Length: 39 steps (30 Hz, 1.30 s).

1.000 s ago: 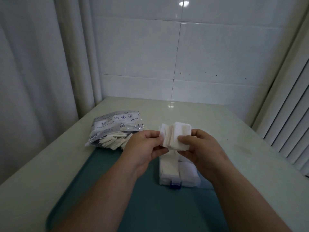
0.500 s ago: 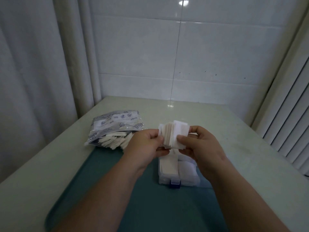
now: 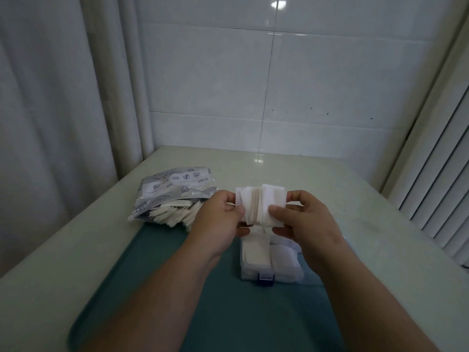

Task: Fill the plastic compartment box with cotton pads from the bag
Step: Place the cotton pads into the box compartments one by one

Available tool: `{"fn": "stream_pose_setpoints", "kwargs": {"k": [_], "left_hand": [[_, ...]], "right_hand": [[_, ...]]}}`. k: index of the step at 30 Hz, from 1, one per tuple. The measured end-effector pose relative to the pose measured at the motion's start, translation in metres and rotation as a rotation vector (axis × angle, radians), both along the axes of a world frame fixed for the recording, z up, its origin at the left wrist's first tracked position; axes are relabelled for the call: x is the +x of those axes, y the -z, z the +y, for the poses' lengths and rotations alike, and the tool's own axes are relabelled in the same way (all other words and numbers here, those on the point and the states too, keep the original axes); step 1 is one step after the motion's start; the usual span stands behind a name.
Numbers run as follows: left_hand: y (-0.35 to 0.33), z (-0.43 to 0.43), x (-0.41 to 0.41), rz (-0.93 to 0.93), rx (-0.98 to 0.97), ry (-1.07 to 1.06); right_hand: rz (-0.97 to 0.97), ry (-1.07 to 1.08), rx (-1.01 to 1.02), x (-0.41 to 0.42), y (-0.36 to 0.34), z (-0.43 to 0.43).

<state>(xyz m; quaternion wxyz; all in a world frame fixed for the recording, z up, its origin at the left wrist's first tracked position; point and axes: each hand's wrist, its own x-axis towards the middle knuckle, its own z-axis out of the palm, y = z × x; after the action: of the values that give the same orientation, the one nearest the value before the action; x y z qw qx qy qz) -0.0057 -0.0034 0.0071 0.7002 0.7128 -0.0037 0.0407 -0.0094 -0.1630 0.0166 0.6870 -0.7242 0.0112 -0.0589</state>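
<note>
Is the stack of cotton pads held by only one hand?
No, the left hand and the right hand both pinch the stack.

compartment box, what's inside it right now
In the compartment box, white cotton pads lie in the two near compartments. The far part is covered by the left hand, the right hand and the stack of pads they hold.

A printed bag (image 3: 175,196) lying at the far left of the scene carries a white label strip (image 3: 177,183) bearing the words "Content" and "Date", both seen upside down from the near side; small shell drawings sit around them, and no other writing is legible
</note>
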Motion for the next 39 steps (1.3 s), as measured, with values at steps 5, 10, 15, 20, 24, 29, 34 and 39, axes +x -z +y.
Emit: {"fn": "stream_pose_setpoints", "kwargs": {"k": [5,10,15,20,24,29,34,39], "left_hand": [[-0.001,-0.0001,-0.0015,-0.022,0.081,0.009],[-0.0002,0.0007,-0.0012,-0.031,0.069,0.008],[0.0014,0.0003,0.0007,-0.022,0.014,-0.015],[-0.0009,-0.0013,-0.002,-0.017,0.005,0.011],[-0.0025,-0.0023,-0.0044,-0.016,0.023,0.032],[-0.0008,-0.001,-0.0047,-0.018,0.138,0.045],[-0.0009,0.0034,-0.005,-0.058,0.209,0.007],[-0.0032,0.0028,-0.0039,0.002,0.031,0.031]], "right_hand": [[0.025,-0.08,0.002,-0.0007,0.0005,0.0011],[0.055,-0.08,-0.019,-0.0027,-0.0014,-0.0012],[0.056,-0.039,0.033,-0.0019,-0.0029,-0.003],[0.09,-0.104,0.06,-0.0022,-0.0008,-0.0005],[0.073,-0.087,0.002,-0.0024,-0.0017,-0.0012],[0.055,-0.109,0.049,-0.0035,-0.0015,0.001],[0.034,-0.15,0.019,-0.0053,-0.0017,0.0017],[0.009,-0.113,-0.145,-0.0071,-0.0032,0.0043]]}}
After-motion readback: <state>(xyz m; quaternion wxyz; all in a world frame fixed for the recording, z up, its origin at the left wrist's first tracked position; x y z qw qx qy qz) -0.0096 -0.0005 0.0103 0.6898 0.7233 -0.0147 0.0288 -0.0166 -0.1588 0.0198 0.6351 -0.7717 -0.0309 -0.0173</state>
